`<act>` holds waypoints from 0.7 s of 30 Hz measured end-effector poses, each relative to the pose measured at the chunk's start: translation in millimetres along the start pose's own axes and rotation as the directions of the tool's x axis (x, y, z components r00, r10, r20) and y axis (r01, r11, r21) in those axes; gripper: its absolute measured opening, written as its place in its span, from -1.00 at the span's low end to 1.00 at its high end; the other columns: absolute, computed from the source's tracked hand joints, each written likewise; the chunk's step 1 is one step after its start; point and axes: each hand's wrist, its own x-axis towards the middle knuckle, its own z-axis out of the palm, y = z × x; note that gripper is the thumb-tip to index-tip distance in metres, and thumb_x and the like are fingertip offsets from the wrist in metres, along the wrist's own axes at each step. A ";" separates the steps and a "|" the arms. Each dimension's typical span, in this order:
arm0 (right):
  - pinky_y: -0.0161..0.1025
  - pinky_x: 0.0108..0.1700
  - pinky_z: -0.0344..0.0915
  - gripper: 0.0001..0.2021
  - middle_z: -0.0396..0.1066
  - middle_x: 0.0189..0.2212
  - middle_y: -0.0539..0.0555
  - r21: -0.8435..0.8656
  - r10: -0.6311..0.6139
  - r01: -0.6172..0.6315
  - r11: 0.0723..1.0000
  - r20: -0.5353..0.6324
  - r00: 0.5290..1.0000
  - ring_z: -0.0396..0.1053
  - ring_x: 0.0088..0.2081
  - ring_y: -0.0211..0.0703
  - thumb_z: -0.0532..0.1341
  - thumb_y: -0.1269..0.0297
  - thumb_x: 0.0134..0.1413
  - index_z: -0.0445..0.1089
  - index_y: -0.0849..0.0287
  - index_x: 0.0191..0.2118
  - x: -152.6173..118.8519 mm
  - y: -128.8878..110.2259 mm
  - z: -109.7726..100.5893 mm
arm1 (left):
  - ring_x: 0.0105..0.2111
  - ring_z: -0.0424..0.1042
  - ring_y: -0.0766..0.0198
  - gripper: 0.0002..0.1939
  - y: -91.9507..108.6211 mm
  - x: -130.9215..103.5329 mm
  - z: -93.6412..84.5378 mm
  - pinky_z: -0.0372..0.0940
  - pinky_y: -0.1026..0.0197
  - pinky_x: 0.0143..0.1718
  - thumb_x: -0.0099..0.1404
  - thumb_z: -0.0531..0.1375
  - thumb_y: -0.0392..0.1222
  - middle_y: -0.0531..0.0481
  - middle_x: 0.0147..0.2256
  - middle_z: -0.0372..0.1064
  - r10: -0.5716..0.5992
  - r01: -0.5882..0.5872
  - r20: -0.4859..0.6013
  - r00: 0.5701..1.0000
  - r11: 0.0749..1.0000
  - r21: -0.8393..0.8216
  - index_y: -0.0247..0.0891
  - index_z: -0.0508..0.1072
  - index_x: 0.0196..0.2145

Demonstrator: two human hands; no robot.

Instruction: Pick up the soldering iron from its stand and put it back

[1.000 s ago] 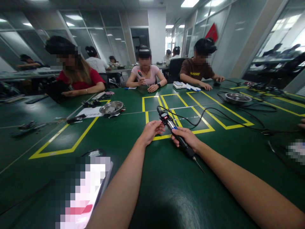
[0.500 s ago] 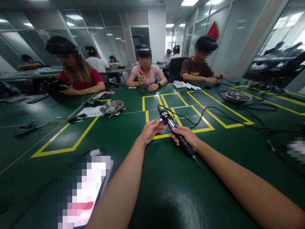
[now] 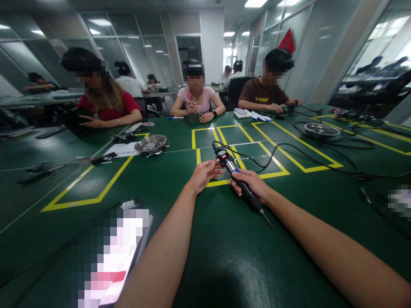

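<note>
A black electric screwdriver (image 3: 245, 187) with a silver and blue band lies slantwise above the green table. Its long thin bit points toward me at the lower right. My right hand (image 3: 252, 182) is wrapped round the black body. At the far, cord end, my left hand (image 3: 207, 174) is closed in a pinch, thumb and forefinger against the tool's side. A small red and white part shows by those fingertips, too small to name. From that end a black cord (image 3: 272, 152) loops away to the right.
Yellow tape outlines (image 3: 272, 174) mark the green table (image 3: 224, 256). Steel bowls stand left (image 3: 150, 144) and right (image 3: 322, 131). A lit, blurred-out screen (image 3: 118, 252) lies by my left forearm. Cables tangle at the right. Several people sit across the table, one holding a red-handled screwdriver (image 3: 192, 99).
My hands and the electric screwdriver stay in place. Across the table at the right, the person in brown has shifted slightly left, one hand drawn back from the other.
</note>
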 end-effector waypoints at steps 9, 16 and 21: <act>-0.35 -0.60 0.31 -0.69 0.41 -0.46 0.05 -0.002 0.012 -0.012 1.000 0.016 1.000 0.28 -0.60 -0.33 0.33 0.11 0.00 0.33 0.23 -0.25 -0.1 0.5 -0.6 | -0.37 0.49 0.24 -0.73 0.0 0.3 -0.9 0.31 0.27 -0.39 0.22 0.26 -0.11 -0.20 -0.28 0.47 -0.010 0.010 -0.014 1.000 1.000 -0.003 -0.40 0.42 -0.24; -0.35 -0.61 0.30 -0.69 0.41 -0.47 0.03 -0.002 0.017 -0.017 1.000 0.019 1.000 0.27 -0.61 -0.34 0.33 0.10 0.01 0.32 0.22 -0.28 -0.4 0.3 -0.3 | -0.38 0.48 0.27 -0.69 -0.8 1.0 -0.1 0.31 0.28 -0.38 0.20 0.28 -0.07 -0.19 -0.30 0.46 -0.004 0.005 -0.021 1.000 1.000 0.031 -0.40 0.41 -0.26; -0.35 -0.61 0.29 -0.70 0.40 -0.48 0.03 0.004 0.021 -0.021 1.000 0.030 0.999 0.27 -0.61 -0.34 0.32 0.11 0.02 0.31 0.22 -0.28 -0.9 -0.3 0.5 | -0.39 0.48 0.27 -0.68 -1.2 1.1 0.4 0.30 0.28 -0.39 0.20 0.27 -0.04 -0.14 -0.33 0.45 0.004 -0.004 -0.020 1.000 1.000 0.028 -0.38 0.40 -0.27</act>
